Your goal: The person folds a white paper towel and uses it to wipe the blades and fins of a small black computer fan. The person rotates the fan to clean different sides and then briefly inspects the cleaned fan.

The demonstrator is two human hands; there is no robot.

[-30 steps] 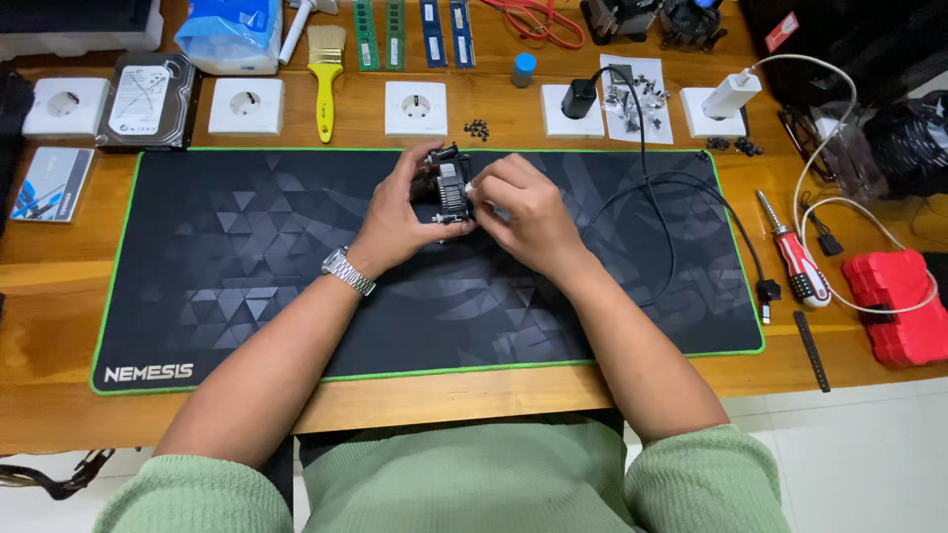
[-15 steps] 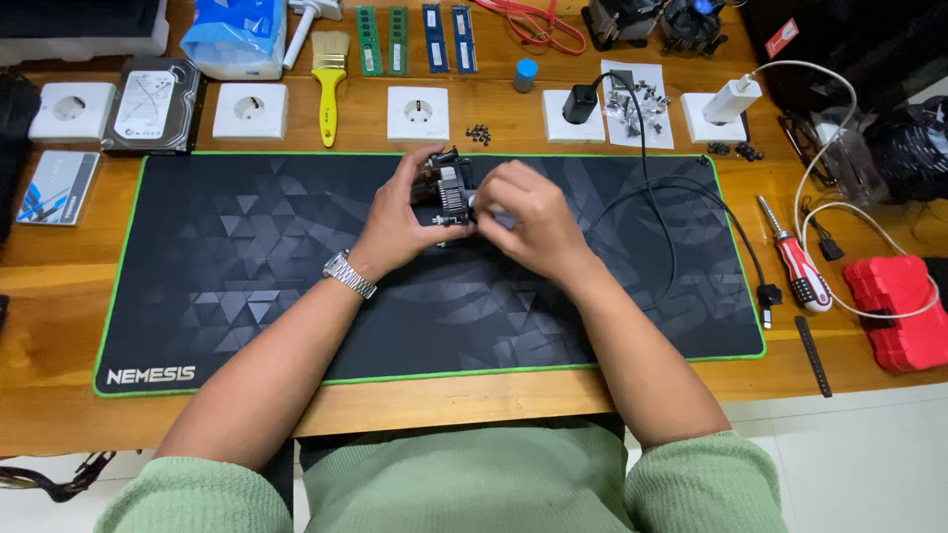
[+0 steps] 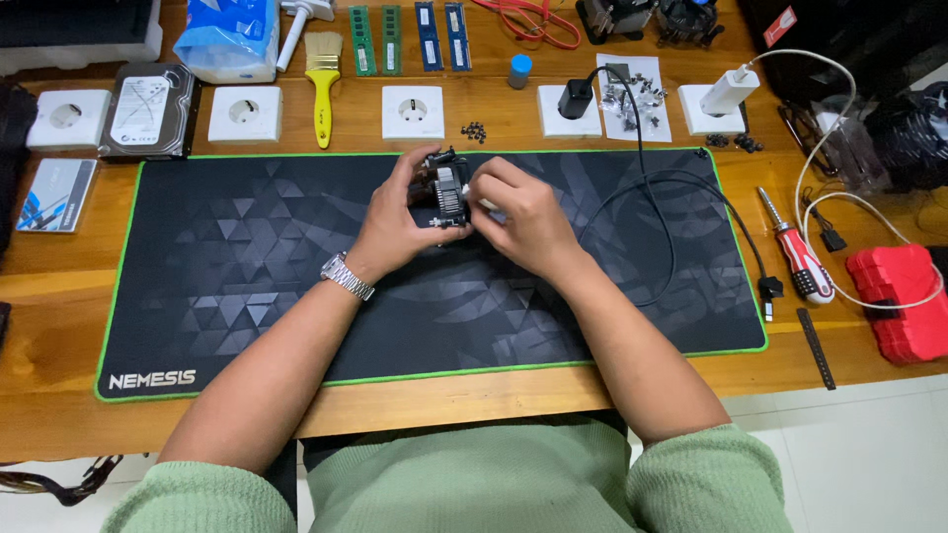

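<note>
Both my hands hold a small black cooler with metal fins [image 3: 447, 188] just above the upper middle of a black desk mat with a green edge [image 3: 247, 296]. My left hand [image 3: 395, 222] grips its left side, thumb on top, a metal watch on the wrist. My right hand [image 3: 523, 217] closes on its right side, fingers bent over the fins. The cooler's underside is hidden by my fingers.
Beyond the mat lie white wall sockets [image 3: 412, 111], a yellow brush [image 3: 323, 79], a hard drive [image 3: 150, 111], memory sticks [image 3: 375, 39], small black screws [image 3: 474, 130] and a black cable [image 3: 671, 197]. To the right are a red-handled screwdriver [image 3: 798, 259] and a red case [image 3: 904, 301].
Both hands stay on the cooler in nearly the same spot; the fingers of my right hand have shifted slightly on its side.
</note>
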